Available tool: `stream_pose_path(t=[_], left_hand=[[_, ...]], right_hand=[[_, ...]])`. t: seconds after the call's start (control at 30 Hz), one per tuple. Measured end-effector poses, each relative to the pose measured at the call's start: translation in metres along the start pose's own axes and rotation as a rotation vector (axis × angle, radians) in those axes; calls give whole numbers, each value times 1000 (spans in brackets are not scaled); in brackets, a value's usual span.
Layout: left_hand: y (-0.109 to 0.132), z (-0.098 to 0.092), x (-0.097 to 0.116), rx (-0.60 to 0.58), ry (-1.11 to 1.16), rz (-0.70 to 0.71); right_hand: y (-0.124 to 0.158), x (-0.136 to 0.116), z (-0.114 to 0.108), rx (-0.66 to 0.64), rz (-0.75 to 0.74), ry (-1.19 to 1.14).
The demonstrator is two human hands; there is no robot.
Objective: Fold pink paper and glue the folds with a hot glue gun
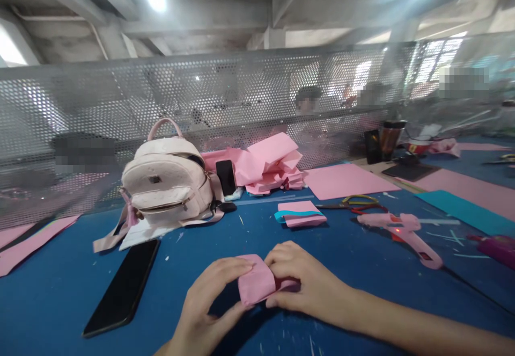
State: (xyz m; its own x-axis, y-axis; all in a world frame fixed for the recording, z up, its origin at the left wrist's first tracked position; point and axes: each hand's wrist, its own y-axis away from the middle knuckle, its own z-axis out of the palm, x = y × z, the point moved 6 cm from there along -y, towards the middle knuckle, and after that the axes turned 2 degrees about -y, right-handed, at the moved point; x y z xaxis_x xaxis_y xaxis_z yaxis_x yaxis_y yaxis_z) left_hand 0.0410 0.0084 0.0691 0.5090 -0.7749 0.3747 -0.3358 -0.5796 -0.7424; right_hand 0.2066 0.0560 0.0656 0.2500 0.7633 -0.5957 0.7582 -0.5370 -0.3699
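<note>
A small folded piece of pink paper (257, 282) lies low over the blue table (72, 286), held between both hands. My left hand (209, 305) pinches its left edge with thumb and fingers. My right hand (308, 283) curls over its right side, fingers closed on the fold. Further back rests a folded pink piece with a teal strip (301, 214).
A black phone (123, 287) lies left of my hands. A pale pink backpack (169, 181) stands behind it, beside a second phone (226, 177) and crumpled pink paper (267, 165). A pink glue gun (402, 230) and scissors (354, 202) lie right. A perforated metal screen (120, 98) closes the back.
</note>
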Motion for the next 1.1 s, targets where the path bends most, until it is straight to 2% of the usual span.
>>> stream_pose_path(t=[0.13, 0.2, 0.3, 0.47, 0.63, 0.73, 0.9, 1.1], left_hand=[[1, 5, 4, -64, -25, 76], [1, 6, 5, -88, -31, 87], [2, 6, 4, -84, -45, 83], [2, 3, 2, -64, -48, 49], [5, 4, -10, -110, -15, -57], [11, 3, -20, -70, 17, -152], [23, 4, -34, 41, 127, -351], [29, 12, -43, 13, 143, -415]], right_hand=[[2, -3, 8, -158, 33, -30], [2, -5, 10, -181, 28, -106], [1, -5, 11, -105, 21, -344], [-4, 12, 22, -24, 264, -756], [-24, 12, 26, 63, 317, -993], [-39, 15, 35, 83, 346, -1116], [-55, 20, 51, 52, 326, -1157], [-54, 32, 57, -33, 368, -1172]])
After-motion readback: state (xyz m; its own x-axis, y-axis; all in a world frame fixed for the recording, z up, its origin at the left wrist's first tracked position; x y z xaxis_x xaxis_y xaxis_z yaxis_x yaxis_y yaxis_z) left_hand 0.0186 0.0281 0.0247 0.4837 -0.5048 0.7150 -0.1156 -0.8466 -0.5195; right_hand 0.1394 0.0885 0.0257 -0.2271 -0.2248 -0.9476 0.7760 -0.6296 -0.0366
